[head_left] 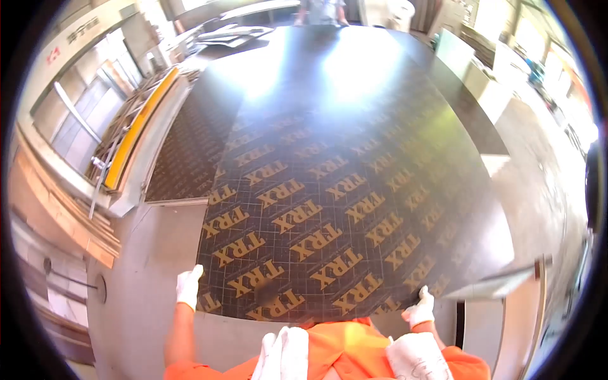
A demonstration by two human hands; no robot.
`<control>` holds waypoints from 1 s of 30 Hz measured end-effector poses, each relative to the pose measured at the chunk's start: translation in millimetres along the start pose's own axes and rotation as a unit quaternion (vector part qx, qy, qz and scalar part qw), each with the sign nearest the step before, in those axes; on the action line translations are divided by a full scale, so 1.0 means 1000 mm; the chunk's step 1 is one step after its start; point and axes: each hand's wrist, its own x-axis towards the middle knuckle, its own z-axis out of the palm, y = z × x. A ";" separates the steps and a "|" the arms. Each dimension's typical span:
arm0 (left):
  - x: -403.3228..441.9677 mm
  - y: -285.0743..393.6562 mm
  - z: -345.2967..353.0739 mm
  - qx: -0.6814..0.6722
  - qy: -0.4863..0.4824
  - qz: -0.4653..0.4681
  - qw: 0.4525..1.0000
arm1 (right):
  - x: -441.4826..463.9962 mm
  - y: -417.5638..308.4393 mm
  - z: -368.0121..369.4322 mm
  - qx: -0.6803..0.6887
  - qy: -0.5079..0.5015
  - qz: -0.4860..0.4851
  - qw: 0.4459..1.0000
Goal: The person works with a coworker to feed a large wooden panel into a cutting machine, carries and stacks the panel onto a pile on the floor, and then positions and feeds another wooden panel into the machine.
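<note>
A large dark panel (304, 209), printed all over with gold "TRX" lettering, stretches out in front of me. My left hand (188, 288), in a white glove, grips its near left corner with the thumb on the edge. At the near right edge my right hand (420, 308), also gloved, holds the same panel, thumb up and fingers partly hidden underneath. A second printed dark panel (187, 152) lies lower, showing beyond the left edge. Bright glare covers the far half of the panel in my hands.
At the far end stands another person (322, 11), hands by the panel's edge. A yellow bar (140, 130) runs along the left, near stacked wooden boards (63, 202). A board-like stand (522, 316) is close on my right. Concrete floor (538, 183) extends beyond it.
</note>
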 end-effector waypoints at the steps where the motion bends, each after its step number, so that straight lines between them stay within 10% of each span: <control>1: 0.015 0.004 -0.018 0.020 -0.022 0.022 0.999 | -0.010 0.021 -0.009 0.001 0.010 0.001 1.000; 8: 0.012 0.065 0.001 -0.031 -0.131 -0.075 0.988 | -0.023 0.012 0.013 0.137 -0.009 0.060 0.989; 9: -0.001 0.052 -0.010 -0.086 -0.132 -0.124 0.980 | 0.007 0.004 0.019 -0.290 0.002 -0.136 0.947; 12: -0.067 0.180 0.014 0.107 -0.021 -0.151 0.983 | -0.021 -0.096 0.092 -0.050 0.202 0.151 0.966; 13: -0.068 0.182 0.015 0.114 -0.016 -0.167 0.979 | -0.023 -0.051 0.049 0.034 0.156 0.063 0.985; 15: -0.057 0.189 0.034 0.131 -0.053 -0.187 0.972 | 0.047 -0.025 0.016 -0.261 0.121 -0.013 0.958; 16: -0.035 0.190 0.044 0.138 -0.076 -0.196 0.968 | 0.072 -0.041 0.048 -0.054 0.196 0.082 0.976; 18: -0.004 0.194 0.050 0.158 -0.111 -0.202 0.960 | 0.060 -0.079 0.070 -0.601 0.045 -0.009 0.798; 21: 0.027 0.184 0.037 0.165 -0.163 -0.170 0.958 | -0.049 -0.113 0.186 -0.566 0.304 -0.023 0.766; 30: 0.074 0.115 0.029 0.348 -0.140 0.009 0.927 | -0.080 0.149 0.267 -0.780 0.110 -0.298 0.539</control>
